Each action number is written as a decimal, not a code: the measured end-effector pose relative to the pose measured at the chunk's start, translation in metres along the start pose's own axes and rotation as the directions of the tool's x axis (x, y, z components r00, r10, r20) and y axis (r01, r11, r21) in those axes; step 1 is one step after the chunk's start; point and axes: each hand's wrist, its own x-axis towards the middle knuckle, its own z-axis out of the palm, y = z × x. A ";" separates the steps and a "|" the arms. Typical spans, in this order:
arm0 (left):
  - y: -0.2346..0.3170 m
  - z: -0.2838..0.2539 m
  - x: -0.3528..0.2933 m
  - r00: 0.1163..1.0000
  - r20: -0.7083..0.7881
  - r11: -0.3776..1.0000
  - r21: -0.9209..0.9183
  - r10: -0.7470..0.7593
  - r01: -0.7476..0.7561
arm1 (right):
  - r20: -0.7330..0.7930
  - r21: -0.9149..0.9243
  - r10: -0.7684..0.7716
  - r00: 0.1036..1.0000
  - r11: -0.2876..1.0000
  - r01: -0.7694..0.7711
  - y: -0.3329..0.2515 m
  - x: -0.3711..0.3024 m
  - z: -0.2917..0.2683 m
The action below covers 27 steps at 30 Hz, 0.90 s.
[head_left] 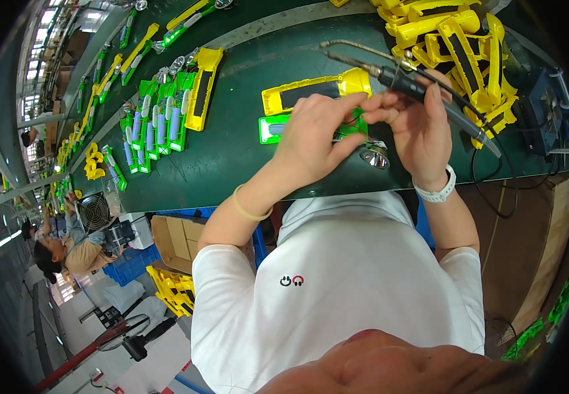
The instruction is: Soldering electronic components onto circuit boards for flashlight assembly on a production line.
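Near the table's front edge, my left hand (310, 134) lies over a green flashlight casing half (271, 130), gripping it with fingers bent over its sides. A silver reflector (375, 156) shows at the casing's right end, close to my left thumb. My right hand (423, 134) holds a soldering iron (402, 84) by its dark handle, the tip pointing up and left. Its fingertips are pinched together beside my left index finger; thin dark wires show there, though what they pinch is hidden. Just beyond lies a yellow casing half (274, 102) with a dark strip.
Several green casings with batteries (159, 128) lie at left beside an upright yellow half (202, 92). Yellow parts (475, 59) are heaped at the far right, near a blue-grey box (539, 111). A black cable (514, 197) loops over the right edge. A person (77, 253) works at far left.
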 end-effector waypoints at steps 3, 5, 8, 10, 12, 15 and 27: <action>-0.007 0.011 0.004 0.978 -0.105 0.979 0.083 -0.178 0.187 | 0.032 -0.184 -0.031 0.999 0.982 0.036 -0.007 0.028 -0.009; -0.018 0.018 0.004 0.992 -0.093 0.976 0.190 -0.089 0.105 | 0.000 -0.357 -0.082 0.997 0.931 0.077 -0.001 0.045 -0.019; -0.024 0.017 0.001 0.995 -0.094 0.972 0.236 0.027 -0.004 | -0.069 -0.458 -0.010 0.998 0.889 -0.023 0.011 0.053 -0.024; -0.030 0.009 -0.007 0.995 -0.097 0.988 0.154 0.006 0.009 | -0.081 -0.430 0.126 0.989 0.890 -0.149 0.012 0.048 -0.029; -0.035 -0.007 -0.015 0.994 -0.093 0.995 0.077 -0.056 0.063 | -0.130 -0.412 0.227 0.965 0.873 -0.261 0.010 0.034 -0.028; -0.037 -0.012 -0.014 0.998 -0.050 0.988 0.147 -0.036 0.043 | -0.132 -0.354 0.114 0.985 0.923 -0.154 0.012 0.013 -0.023; -0.038 -0.023 0.000 0.972 0.220 0.993 0.100 -0.087 0.066 | -0.025 -0.630 -0.020 0.999 0.776 -0.001 -0.006 -0.022 -0.048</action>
